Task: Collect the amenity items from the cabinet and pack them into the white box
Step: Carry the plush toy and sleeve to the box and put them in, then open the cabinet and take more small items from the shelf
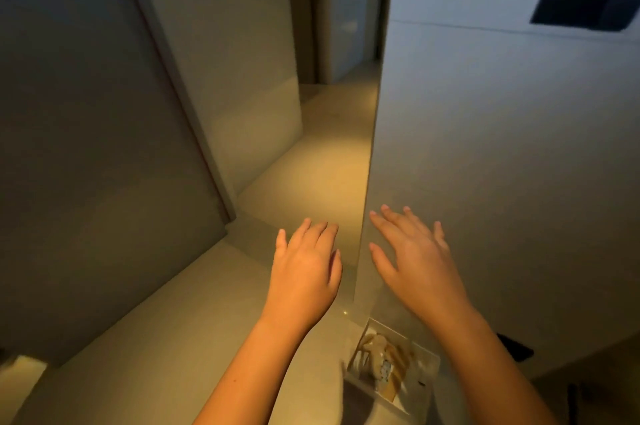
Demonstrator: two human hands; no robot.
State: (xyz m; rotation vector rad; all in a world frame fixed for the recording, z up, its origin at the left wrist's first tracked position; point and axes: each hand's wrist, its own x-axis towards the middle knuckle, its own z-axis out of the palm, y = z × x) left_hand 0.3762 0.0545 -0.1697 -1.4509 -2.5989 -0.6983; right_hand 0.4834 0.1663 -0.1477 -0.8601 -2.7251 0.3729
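**Both hands open at the door edge, box low by the right forearm**

The left hand (304, 272) and right hand (415, 262) are raised palm-down, side by side. Their fingers (313, 229) are straight and slightly spread, and neither hand holds anything. The right fingers lie over the face of a tall pale door (485, 147); whether they touch it cannot be told. The door's long vertical edge runs down between the two hands, just beside the right thumb.

The left fingers hover past that edge, over a beige counter (207, 320) lit warm from above. Ahead of them the lit surface runs on into a narrow gap between plain walls, with open room to the left as well.

The white box (427, 367) sits well below and behind the right fingers, just beside the right forearm, near the bottom of the view. In it lie several pale, tan and bluish items (381, 355), piled together and too blurred to tell apart. Any print on them cannot be read, and a small dark mark on the box is too small to make out.

A dark object (516, 347) shows right of the forearm, partly hidden.
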